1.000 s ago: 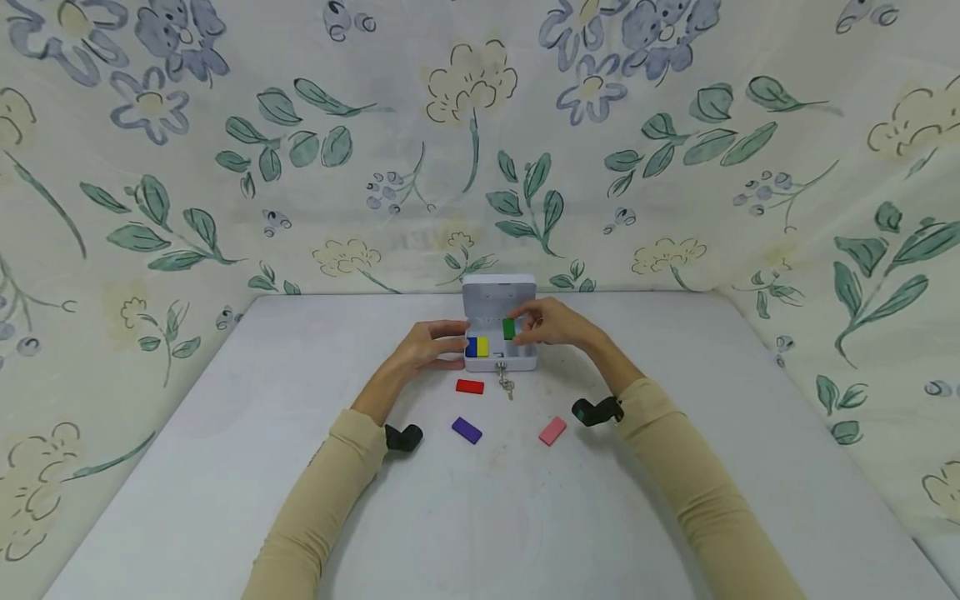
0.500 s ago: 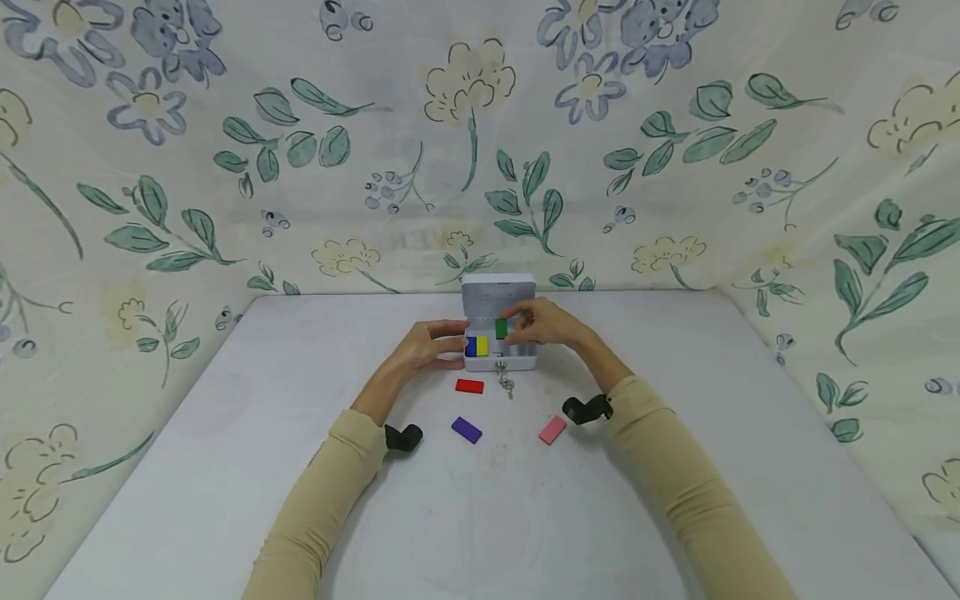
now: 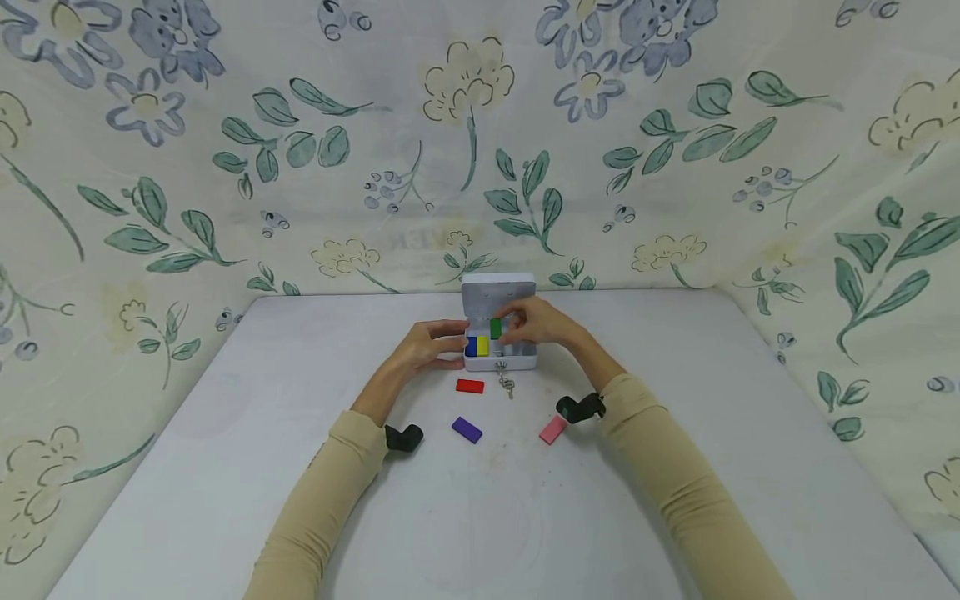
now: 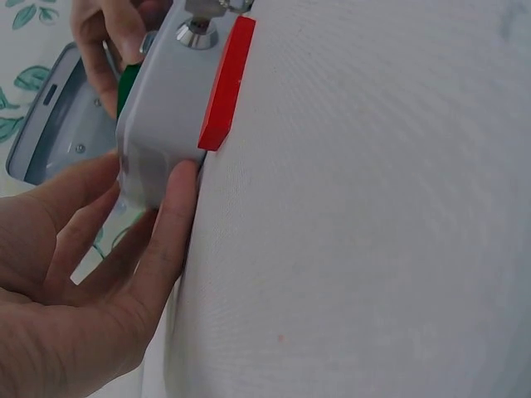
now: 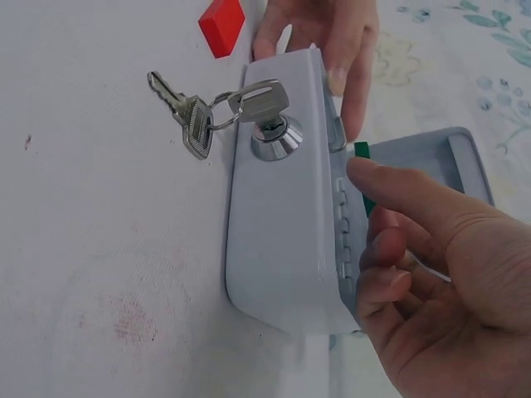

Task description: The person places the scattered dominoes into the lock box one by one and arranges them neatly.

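A small light-grey cash box (image 3: 519, 364) stands with its lid (image 3: 498, 300) raised. My left hand (image 3: 429, 346) grips its left end, with fingers over the rim and the thumb low on the outside. Between thumb and fingers of my right hand (image 3: 540, 322), a green block (image 3: 496, 327) is pinched upright over the box's inside, right of a yellow block (image 3: 482, 346). Beside the yellow one sits a blue block (image 3: 471, 347) at the left end. The right wrist view shows the green block (image 5: 365, 178) mostly hidden behind the right thumb.
A key sits in the front lock (image 5: 278, 138), with a second key (image 5: 197, 126) hanging from its ring. On the white table (image 3: 480, 517) lie a red block (image 3: 470, 387) close to the box, a purple block (image 3: 467, 430) and a pink block (image 3: 552, 430). Floral cloth (image 3: 420, 167) hangs behind.
My right hand has moved left with the green block, bringing it near the yellow block. The left hand has stayed on the box.
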The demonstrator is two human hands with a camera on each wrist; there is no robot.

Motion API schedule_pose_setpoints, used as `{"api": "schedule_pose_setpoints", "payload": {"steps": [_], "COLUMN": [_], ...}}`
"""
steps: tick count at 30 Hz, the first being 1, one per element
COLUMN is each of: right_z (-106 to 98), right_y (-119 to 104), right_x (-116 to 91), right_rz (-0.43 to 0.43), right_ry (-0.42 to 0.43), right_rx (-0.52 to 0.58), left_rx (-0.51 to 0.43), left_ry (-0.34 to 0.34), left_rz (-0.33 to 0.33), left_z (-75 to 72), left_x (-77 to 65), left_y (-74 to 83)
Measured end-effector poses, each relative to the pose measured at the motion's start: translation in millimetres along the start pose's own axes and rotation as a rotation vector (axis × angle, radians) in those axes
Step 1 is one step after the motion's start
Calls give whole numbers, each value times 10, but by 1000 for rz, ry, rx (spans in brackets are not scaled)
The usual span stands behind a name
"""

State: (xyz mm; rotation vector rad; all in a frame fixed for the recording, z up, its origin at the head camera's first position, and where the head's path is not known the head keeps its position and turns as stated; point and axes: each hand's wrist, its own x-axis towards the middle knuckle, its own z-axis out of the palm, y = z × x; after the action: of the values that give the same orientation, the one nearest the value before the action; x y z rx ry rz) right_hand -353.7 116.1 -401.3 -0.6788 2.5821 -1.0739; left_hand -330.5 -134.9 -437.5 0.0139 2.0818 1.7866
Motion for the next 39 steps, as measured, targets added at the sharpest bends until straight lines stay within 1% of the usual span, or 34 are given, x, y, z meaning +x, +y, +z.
{"api": "schedule_pose_setpoints", "payload": {"steps": [6,11,19,30,39], "right_z": [12,40,62,60,86], "right_y": [-41,-9,17,3,-11], "right_x": [11,34,48,42,45], "right_rz": [13,15,9,-9,11], "right_ry": [0,-3,-23,-38,-60], "right_rx": [-11,-14,-15,-19,-2], "left_rx": [-2,-4,-1,7,5], "left_ry": [5,6,-1,8,3], "left_rz": [5,2,6,-1,2], "left_z": [1,5,3,7,8], "left_x": [-11,-12,-11,-9,-21], "left_y": [9,15,21,20,23]}}
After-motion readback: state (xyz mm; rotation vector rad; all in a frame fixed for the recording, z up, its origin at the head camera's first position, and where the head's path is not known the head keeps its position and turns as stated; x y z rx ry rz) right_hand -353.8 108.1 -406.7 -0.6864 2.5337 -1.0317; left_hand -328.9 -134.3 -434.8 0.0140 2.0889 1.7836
